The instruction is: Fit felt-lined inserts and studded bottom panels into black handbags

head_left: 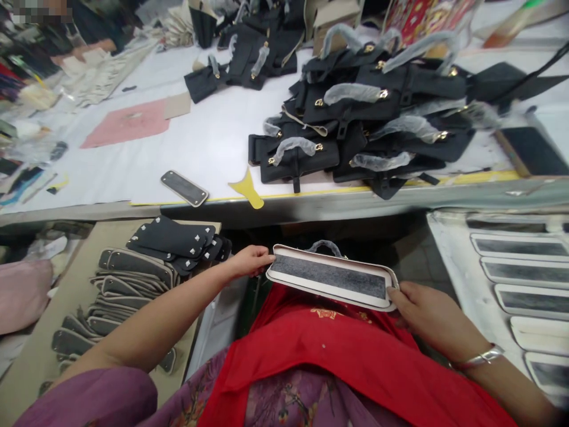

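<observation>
And here we are, low and centre in the frame: a long, round-cornered panel (284,281), held up between two bare hands, its grey strip (329,274) facing the camera, its right end dipping lower than its left. The left hand (254,261) has its grip pinching the left end, thumb tip on the near face. Over to the right hand (413,299), and that grip is closed on the right end, thumb pressed by the strip, the other fingers mostly hidden.

Just behind the upper edge peeks a wrapped handle (328,244); whether it joins the panel, I can't tell. Below sits a red cloth (355,362) across the lap.

Good handling here, I'd judge, means even support at both ends, thumbs on the pale border rather than the strip, and no twist along that length. Levelling the right end would make any gap along the edge easier to spot.

Stacked grey pieces (137,261) crowd the lower left, similar strips (524,270) line the lower right, and up top the worktop (133,172) carries black bag parts (306,169) with wrapped handles.
</observation>
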Motion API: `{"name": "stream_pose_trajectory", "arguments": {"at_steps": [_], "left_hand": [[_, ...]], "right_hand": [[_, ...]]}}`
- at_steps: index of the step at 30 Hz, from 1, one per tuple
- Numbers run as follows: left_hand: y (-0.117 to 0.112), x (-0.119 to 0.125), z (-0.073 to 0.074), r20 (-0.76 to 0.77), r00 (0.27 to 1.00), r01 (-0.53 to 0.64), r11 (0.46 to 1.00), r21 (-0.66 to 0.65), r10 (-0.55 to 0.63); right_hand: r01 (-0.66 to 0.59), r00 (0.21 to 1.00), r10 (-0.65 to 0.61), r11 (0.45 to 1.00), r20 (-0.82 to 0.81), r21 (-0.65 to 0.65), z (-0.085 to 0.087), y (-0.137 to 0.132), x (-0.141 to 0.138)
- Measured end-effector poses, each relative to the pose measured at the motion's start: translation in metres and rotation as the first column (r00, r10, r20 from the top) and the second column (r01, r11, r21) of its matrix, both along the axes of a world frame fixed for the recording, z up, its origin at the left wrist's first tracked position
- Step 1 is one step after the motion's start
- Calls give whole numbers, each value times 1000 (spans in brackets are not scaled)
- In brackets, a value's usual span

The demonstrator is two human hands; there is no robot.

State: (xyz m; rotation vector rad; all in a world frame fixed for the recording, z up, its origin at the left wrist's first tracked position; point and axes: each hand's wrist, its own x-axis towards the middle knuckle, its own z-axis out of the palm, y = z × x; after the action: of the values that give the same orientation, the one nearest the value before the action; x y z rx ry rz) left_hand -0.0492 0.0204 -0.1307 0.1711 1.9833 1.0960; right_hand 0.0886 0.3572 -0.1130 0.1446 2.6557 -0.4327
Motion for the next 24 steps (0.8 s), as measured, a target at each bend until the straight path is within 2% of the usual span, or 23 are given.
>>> {"name": "stream_pose_trajectory", "arguments": {"at_steps": [2, 4, 6, 9, 11, 13, 14, 16, 18, 20, 22, 24], "left_hand": [[-2, 3, -3, 29, 999, 22, 999, 38, -23], [-5, 5, -6, -13, 998, 58, 998, 35, -57], [-7, 3, -8, -80, 991, 109, 994, -15, -109], [-4, -1, -3, -218, 940, 222, 957, -190, -261], [10, 5, 11, -364, 843, 261, 893, -366, -395], [37, 21, 28, -505, 692, 267, 833, -485, -516], [54, 31, 34, -557, 611, 310, 817, -486, -563], [93, 51, 40, -692, 430, 475, 797, -373, -580], [126, 67, 35, -754, 300, 612, 724, -318, -585], [146, 76, 26, -748, 220, 665, 657, -355, -626], [154, 79, 16, -723, 177, 663, 624, -414, -668], [154, 78, 11, -718, 154, 651, 616, -443, -679]], "right_hand": [[-62, 998, 62, 998, 12, 13, 8, -3, 1], [-68, 998, 68, 998, 14, 18, 17, -6, 4], [24, 999, -24, 999, 25, 26, 23, -9, 6], [114, 991, -113, 994, 71, -2, 26, -10, 7], [134, 987, -132, 991, 93, -15, 27, -11, 7], [137, 986, -135, 990, 100, -18, 27, -13, 7], [132, 987, -130, 991, 98, -15, 27, -14, 7], [120, 989, -120, 993, 88, 5, 27, -15, 7], [104, 992, -106, 994, 72, 38, 27, -16, 6], [91, 993, -95, 994, 68, 59, 26, -15, 6], [92, 992, -96, 994, 85, 51, 25, -14, 4], [99, 990, -103, 994, 92, 41, 24, -13, 3]]}}
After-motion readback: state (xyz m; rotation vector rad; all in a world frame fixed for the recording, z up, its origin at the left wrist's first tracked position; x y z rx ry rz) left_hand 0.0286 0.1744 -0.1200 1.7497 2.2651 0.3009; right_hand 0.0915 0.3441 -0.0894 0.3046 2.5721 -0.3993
